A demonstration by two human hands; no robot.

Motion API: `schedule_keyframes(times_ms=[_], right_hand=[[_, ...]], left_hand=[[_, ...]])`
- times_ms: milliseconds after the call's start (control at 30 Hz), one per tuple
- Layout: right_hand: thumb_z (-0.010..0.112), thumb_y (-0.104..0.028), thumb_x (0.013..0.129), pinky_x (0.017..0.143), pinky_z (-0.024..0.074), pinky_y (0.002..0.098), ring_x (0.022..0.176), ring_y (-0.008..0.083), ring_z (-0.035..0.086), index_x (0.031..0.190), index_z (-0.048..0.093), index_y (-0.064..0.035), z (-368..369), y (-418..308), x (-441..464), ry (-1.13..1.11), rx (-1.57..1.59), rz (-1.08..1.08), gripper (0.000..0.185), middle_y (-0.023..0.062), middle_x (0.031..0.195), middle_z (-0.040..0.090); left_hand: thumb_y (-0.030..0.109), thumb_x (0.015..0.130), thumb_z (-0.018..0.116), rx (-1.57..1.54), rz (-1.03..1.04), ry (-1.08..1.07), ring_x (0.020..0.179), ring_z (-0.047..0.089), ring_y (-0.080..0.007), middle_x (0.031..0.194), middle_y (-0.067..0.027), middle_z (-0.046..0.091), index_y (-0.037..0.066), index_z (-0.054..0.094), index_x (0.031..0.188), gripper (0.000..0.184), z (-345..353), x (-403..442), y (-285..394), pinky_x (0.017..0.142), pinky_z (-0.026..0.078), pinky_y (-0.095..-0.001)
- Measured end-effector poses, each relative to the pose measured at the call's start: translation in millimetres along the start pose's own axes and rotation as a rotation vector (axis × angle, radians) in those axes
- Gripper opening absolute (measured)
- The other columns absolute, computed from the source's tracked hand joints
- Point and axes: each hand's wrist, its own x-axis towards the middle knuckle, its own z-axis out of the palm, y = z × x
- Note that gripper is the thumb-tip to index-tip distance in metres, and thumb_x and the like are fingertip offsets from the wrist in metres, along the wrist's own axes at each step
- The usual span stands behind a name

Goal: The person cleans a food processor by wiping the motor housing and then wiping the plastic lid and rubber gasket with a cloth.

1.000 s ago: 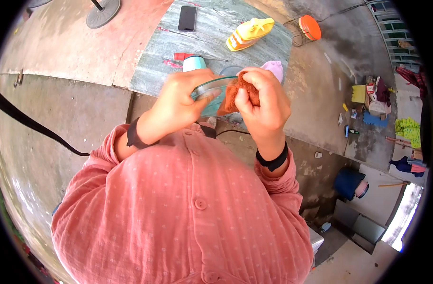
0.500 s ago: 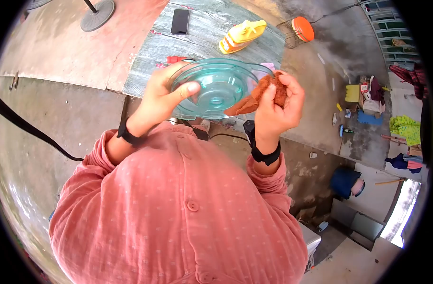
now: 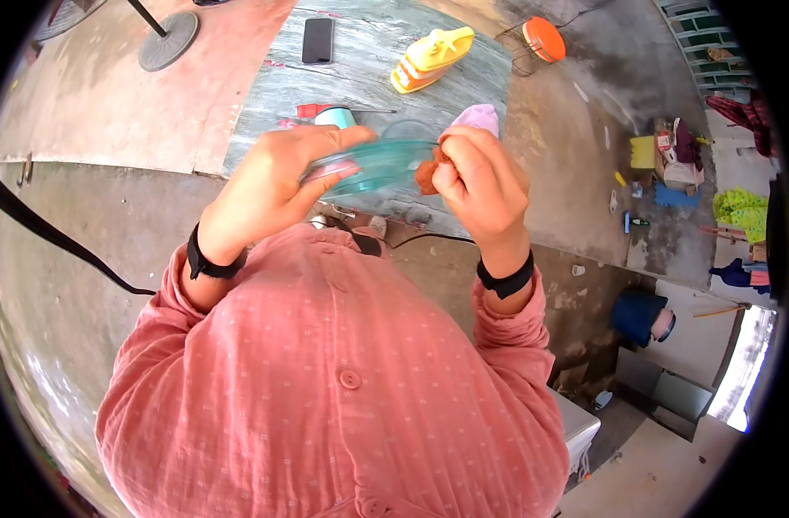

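A clear teal glass bowl (image 3: 381, 166), tilted nearly edge-on and blurred by motion, is held over the near edge of the table. My left hand (image 3: 274, 177) grips its left rim, with the thumb on the near side and the fingers over the top. At the right rim, my right hand (image 3: 491, 183) is closed around a reddish-brown cloth (image 3: 426, 176) that presses against the glass. Much of the cloth is hidden inside the fist. Just beyond the bowl lie a red-handled screwdriver (image 3: 312, 110), a light blue object (image 3: 335, 117) and a pale purple cloth (image 3: 478, 117).
On the grey-patterned table (image 3: 369, 73) stand a yellow bottle (image 3: 433, 59) and a black phone (image 3: 318, 41). An orange-topped wire stand (image 3: 544, 40) is past the table's right corner. Boxes (image 3: 681, 164) and a blue bin (image 3: 636, 316) sit to the right.
The bowl has tipped from showing its open face to nearly edge-on. My right hand and the cloth have moved left along the rim. The light blue object has come into sight.
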Motion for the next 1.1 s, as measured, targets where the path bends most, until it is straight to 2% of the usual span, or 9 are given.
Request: schedule_keyframes(times_ms=[133,200,233,300,333,500,733,767,1100], right_hand=[[0.06,0.012,0.062,0.052,0.0472,0.0292,0.061,0.0221,0.058,0.087,0.053,0.0009,0.9,-1.8,-2.4,0.035,0.099,0.076,0.028,0.0116,0.078,0.058],[0.06,0.011,0.064,0.053,0.0478,0.0277,0.062,0.0214,0.058,0.088,0.053,0.0013,1.8,0.7,-4.4,0.031,0.063,0.065,0.027,0.0123,0.08,0.059],[0.06,0.011,0.066,0.054,0.048,0.0264,0.062,0.0206,0.059,0.088,0.054,0.0016,1.1,2.2,-2.0,0.108,0.037,0.069,0.025,0.0125,0.081,0.059],[0.059,0.01,0.07,0.06,0.0487,0.0243,0.066,0.0177,0.059,0.09,0.054,0.0024,4.4,1.6,-11.2,0.237,0.021,0.189,0.022,0.0123,0.084,0.061],[0.059,0.009,0.071,0.065,0.0487,0.0251,0.07,0.0157,0.059,0.091,0.054,0.0026,12.0,2.5,-24.3,0.421,0.149,0.479,0.021,0.0112,0.086,0.062],[0.059,0.008,0.073,0.068,0.0477,0.0243,0.074,0.0131,0.059,0.092,0.054,0.0032,22.3,-4.4,-35.9,0.455,0.199,0.566,0.02,0.0094,0.086,0.062],[0.056,0.011,0.076,0.069,0.0466,0.0225,0.075,0.0113,0.058,0.094,0.053,0.005,15.2,-18.8,-34.7,0.39,0.358,0.663,0.02,0.0089,0.085,0.061],[0.056,0.011,0.076,0.069,0.0466,0.0225,0.075,0.0113,0.058,0.094,0.053,0.005,14.5,-19.0,-35.5,0.391,0.358,0.663,0.02,0.0089,0.085,0.061],[0.052,0.009,0.082,0.07,0.0464,0.0224,0.077,0.0112,0.056,0.098,0.052,0.0058,2.0,-30.8,-18.5,0.46,0.464,0.753,0.016,0.01,0.086,0.06]], left_hand=[[0.008,0.081,0.059,0.006,-0.041,-0.005,0.094,0.06,-0.0199,0.099,-0.0112,0.063,-0.002,0.058,0.108,0.028,-0.4,0.2,3.5,0.081,0.046,-0.0308],[0.019,0.079,0.063,-0.329,0.002,0.16,0.096,0.059,-0.0226,0.104,-0.0138,0.061,-0.003,0.05,0.117,0.046,6.8,2.5,1.6,0.081,0.046,-0.0319],[0.025,0.076,0.068,-0.932,-0.07,0.098,0.102,0.055,-0.0213,0.113,-0.0134,0.056,0.001,0.037,0.13,0.066,3.1,2.1,-7.8,0.088,0.043,-0.0329],[0.028,0.074,0.069,-1.001,-0.02,0.158,0.105,0.053,-0.0226,0.116,-0.0149,0.053,0.0,0.033,0.131,0.073,15.6,-1.5,-23.2,0.089,0.042,-0.0338],[0.031,0.073,0.071,-1.063,0.037,0.221,0.108,0.051,-0.0238,0.119,-0.0164,0.05,-0.002,0.028,0.133,0.081,17.3,-0.1,-28.3,0.09,0.041,-0.0348],[0.017,0.083,0.061,-1.005,-0.145,0.402,0.106,0.05,-0.0171,0.119,-0.0115,0.051,-0.005,0.037,0.128,0.056,53.3,-8.3,-16.1,0.089,0.04,-0.031],[0.027,0.086,0.056,-0.784,-0.221,0.357,0.097,0.055,-0.0184,0.111,-0.0153,0.057,-0.008,0.047,0.12,0.05,29.5,-5.6,-10.5,0.083,0.044,-0.0299],[0.028,0.086,0.057,-0.795,-0.178,0.461,0.079,0.052,-0.0092,0.089,-0.0041,0.059,-0.002,0.055,0.116,0.043,34.4,-1.2,-4.1,0.071,0.041,-0.0239],[0.023,0.088,0.057,-0.801,-0.267,0.22,0.072,0.05,-0.0063,0.08,-0.001,0.058,-0.002,0.058,0.111,0.034,38.3,-4.4,-1.1,0.064,0.042,-0.0224]])
